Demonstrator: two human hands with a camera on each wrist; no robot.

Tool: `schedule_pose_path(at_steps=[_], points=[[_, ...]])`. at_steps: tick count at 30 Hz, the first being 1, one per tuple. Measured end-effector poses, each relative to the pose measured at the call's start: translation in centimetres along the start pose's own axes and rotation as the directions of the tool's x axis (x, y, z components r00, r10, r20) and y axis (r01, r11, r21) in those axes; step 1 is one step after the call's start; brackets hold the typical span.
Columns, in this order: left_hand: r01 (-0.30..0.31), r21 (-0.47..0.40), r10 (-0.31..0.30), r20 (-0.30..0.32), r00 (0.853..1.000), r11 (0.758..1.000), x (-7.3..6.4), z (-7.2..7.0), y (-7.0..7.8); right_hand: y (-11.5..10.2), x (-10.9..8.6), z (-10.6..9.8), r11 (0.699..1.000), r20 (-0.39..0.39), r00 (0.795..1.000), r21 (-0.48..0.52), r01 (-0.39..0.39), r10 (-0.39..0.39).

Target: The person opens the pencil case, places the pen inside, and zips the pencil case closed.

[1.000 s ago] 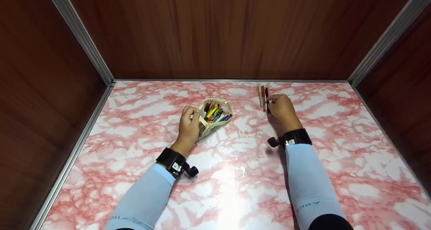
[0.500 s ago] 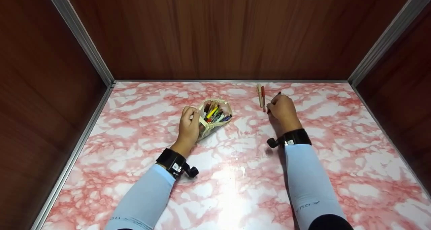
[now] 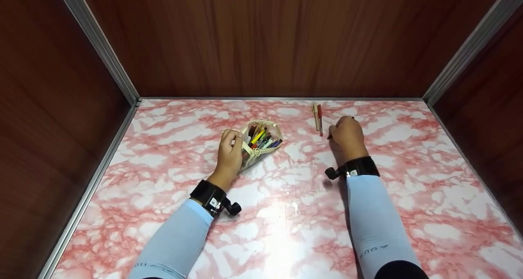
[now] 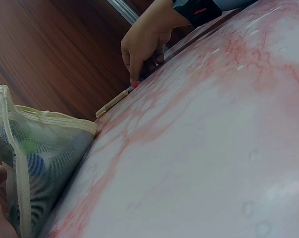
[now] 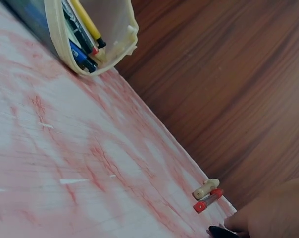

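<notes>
In the head view my left hand (image 3: 229, 150) grips the near left side of a mesh pencil pouch (image 3: 254, 159) with a cream rim. The pouch stands open and holds several pens and markers, one of them yellow (image 3: 258, 135). My right hand (image 3: 348, 135), to the right of the pouch, pinches a dark pen (image 3: 329, 137), which is mostly hidden under the hand. In the right wrist view the black end of that pen (image 5: 222, 232) sticks out from the fingers. Just left of this hand lie a red pen (image 3: 320, 119) and a beige pen (image 3: 315, 116), side by side.
A pink and white marbled tabletop (image 3: 282, 230) lies under everything. Brown wood-grain panels (image 3: 261, 42) rise at the back and on both sides, with grey metal strips (image 3: 282, 98) along the edges.
My right hand has shifted slightly right with the dark pen, which earlier lay parallel to the red and beige pens and has since turned clockwise. My left hand and the pouch stay put.
</notes>
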State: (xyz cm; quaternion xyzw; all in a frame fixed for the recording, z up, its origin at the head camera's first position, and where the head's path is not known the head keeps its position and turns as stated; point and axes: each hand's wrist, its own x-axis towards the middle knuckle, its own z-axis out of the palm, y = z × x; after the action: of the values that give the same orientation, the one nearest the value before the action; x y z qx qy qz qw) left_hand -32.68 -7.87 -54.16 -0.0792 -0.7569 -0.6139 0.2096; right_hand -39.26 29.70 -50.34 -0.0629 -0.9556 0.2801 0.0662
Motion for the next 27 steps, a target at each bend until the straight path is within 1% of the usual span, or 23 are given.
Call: schedule_pose_path(at_steps=[4, 6, 8, 10, 12, 14, 15, 18, 20, 22, 24, 25, 26, 27], points=[[-0.003, -0.005, 0.003, 0.001, 1.0, 1.0, 0.0, 0.1, -0.1, 0.1, 0.1, -0.1, 0.999, -0.019, 1.0, -0.041, -0.024, 0.024], [-0.014, -0.006, 0.014, 0.001, 1.0, 1.0, 0.0, 0.0, -0.1, 0.1, 0.0, -0.2, 0.999, -0.021, 0.999, -0.038, -0.035, 0.034], [-0.024, -0.009, 0.024, 0.002, 1.0, 1.0, 0.0, 0.0, -0.1, 0.2, 0.0, -0.4, 0.999, -0.012, 0.999, -0.014, -0.046, 0.046], [-0.028, -0.007, 0.028, 0.003, 1.0, 1.0, 0.0, 0.0, -0.1, 0.3, 0.0, -0.4, 0.998, 0.0, 0.999, 0.037, -0.051, 0.051], [-0.028, -0.008, 0.028, 0.003, 1.0, 1.0, -0.1, 0.0, -0.2, 0.3, 0.2, -0.5, 0.991, -0.004, 0.998, 0.119, -0.057, 0.058], [-0.024, -0.007, 0.024, 0.005, 1.0, 1.0, -0.1, 0.0, -0.2, 0.2, 0.5, -0.5, 0.971, -0.014, 0.997, 0.228, -0.067, 0.072], [-0.021, -0.006, 0.021, 0.007, 1.0, 1.0, -0.1, 0.0, -0.2, 0.1, 0.6, -0.5, 0.956, -0.022, 0.997, 0.285, -0.07, 0.079], [-0.015, -0.006, 0.015, 0.013, 1.0, 1.0, 0.0, 0.0, -0.1, -0.5, 0.9, -0.7, 0.889, -0.043, 0.993, 0.451, -0.075, 0.106], [-0.013, -0.005, 0.013, 0.014, 1.0, 1.0, -0.1, 0.0, -0.1, -1.0, 0.9, -0.8, 0.828, -0.035, 0.993, 0.556, -0.077, 0.116], [-0.009, -0.005, 0.009, 0.015, 1.0, 1.0, 0.0, 0.0, 0.0, -1.5, 1.0, -1.0, 0.755, -0.023, 0.993, 0.651, -0.072, 0.114], [-0.008, -0.005, 0.008, 0.014, 1.0, 1.0, 0.0, 0.0, 0.0, -2.1, 1.0, -1.1, 0.69, -0.002, 0.994, 0.72, -0.072, 0.106], [-0.006, -0.004, 0.006, 0.013, 1.0, 1.0, 0.0, 0.0, 0.0, -2.4, 1.0, -1.1, 0.663, 0.012, 0.995, 0.744, -0.078, 0.103], [-0.003, -0.004, 0.003, 0.013, 1.0, 1.0, 0.0, 0.0, 0.1, -2.7, 0.9, -1.1, 0.648, 0.023, 0.995, 0.757, -0.082, 0.099], [-0.002, -0.004, 0.002, 0.013, 1.0, 1.0, 0.0, 0.0, 0.1, -3.0, 0.9, -1.1, 0.639, 0.035, 0.995, 0.764, -0.089, 0.096]])
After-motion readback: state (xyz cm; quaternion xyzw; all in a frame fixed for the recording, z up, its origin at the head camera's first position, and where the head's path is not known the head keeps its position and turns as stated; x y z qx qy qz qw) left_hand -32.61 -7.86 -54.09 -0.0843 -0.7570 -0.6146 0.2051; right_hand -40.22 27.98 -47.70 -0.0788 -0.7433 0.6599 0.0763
